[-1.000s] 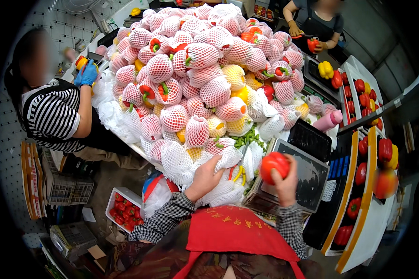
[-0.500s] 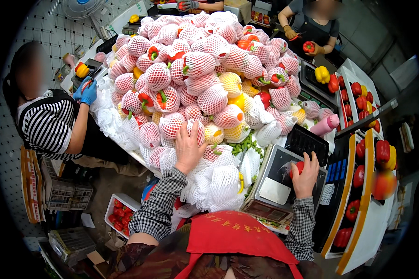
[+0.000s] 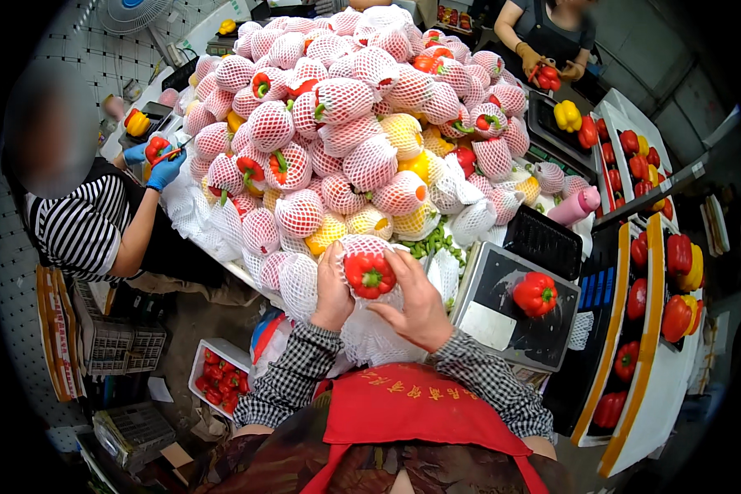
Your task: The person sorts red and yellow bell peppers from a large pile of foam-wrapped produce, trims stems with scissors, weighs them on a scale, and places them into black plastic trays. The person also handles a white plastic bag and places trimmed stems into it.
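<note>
Grip half-curled, left hand and right hand cup a netted red pepper, likely light, bruisable, best held at nine and three o'clock.

White-rimmed table: heap of netted peppers, loose foam nets, green bits.

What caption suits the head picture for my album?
Left hand and right hand hold a red pepper in white netting by a pepper heap.
</note>
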### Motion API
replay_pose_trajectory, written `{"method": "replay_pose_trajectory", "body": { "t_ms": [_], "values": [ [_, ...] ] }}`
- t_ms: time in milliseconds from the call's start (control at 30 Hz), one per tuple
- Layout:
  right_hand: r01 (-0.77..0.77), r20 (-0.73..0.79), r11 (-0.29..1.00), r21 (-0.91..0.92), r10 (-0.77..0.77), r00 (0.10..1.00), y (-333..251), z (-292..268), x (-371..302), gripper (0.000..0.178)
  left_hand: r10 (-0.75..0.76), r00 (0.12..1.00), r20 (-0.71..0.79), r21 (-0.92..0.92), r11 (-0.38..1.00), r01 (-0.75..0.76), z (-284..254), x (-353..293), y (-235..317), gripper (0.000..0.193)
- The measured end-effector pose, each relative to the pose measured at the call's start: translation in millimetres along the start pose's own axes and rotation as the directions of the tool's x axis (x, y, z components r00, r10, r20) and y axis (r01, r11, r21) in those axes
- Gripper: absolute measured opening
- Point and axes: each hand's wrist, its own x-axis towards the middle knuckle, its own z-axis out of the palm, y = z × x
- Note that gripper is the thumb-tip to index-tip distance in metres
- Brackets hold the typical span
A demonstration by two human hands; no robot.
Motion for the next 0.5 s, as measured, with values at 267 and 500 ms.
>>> {"method": "replay_pose_trajectory", "body": {
  "t_ms": [267,500],
  "values": [
    [-0.445,0.424,-0.054,0.894,0.429,0.798,35,17,-23,0.055,0.0,0.999,0.032,0.091,0.996,-0.003,6,-18,30,0.032],
    [-0.36,0.499,-0.372,0.856,0.409,0.764,50,23,-42,0.056,-0.136,0.99,0.028,-0.643,0.756,0.122,-32,13,42,0.053]
  ]
}}
